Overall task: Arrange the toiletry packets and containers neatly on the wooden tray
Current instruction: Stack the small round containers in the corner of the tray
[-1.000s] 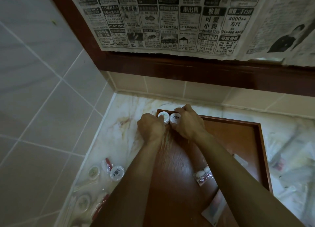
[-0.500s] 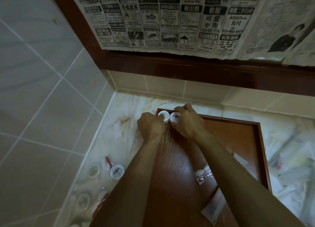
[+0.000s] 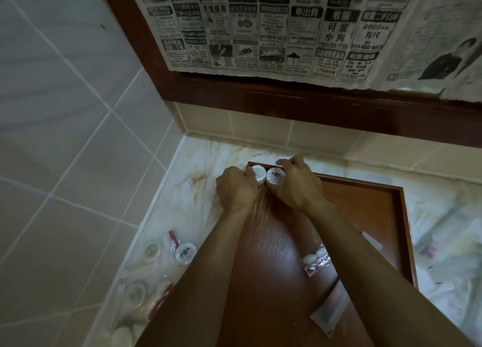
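Both hands sit at the far left corner of the wooden tray (image 3: 365, 216), each curled round a small round white container. The left hand (image 3: 236, 191) grips the left container (image 3: 257, 173), whose lid carries a faint greenish print; the right hand (image 3: 300, 187) grips the right container (image 3: 275, 177), whose lid shows a dark emblem. The two containers stand side by side and touch each other, tucked against the tray's far rim in that corner.

Further back on the tray floor, partly hidden under the right forearm, lies a clear packet with white rounded pieces and a red strip (image 3: 317, 259), and nearer the camera a flat white sachet (image 3: 331, 312) lies tilted. A pale flat item (image 3: 371, 239) shows beside the right forearm, close to the tray's right rim (too blurred to name).

The tray rests on a marble tabletop (image 3: 198, 164) set in a tiled corner. Left of the tray, on the tabletop, more toiletries lie loose: a round container with a dark emblem (image 3: 185, 252), a round container with a pale lid (image 3: 152, 250), a small packet with a red part (image 3: 172, 239) between them, and further wrapped items nearer the camera. Right of the tray lie clear plastic packets (image 3: 448, 245), indistinct in the dim light. Newspaper (image 3: 287, 25) hangs over a dark wooden frame on the wall above.
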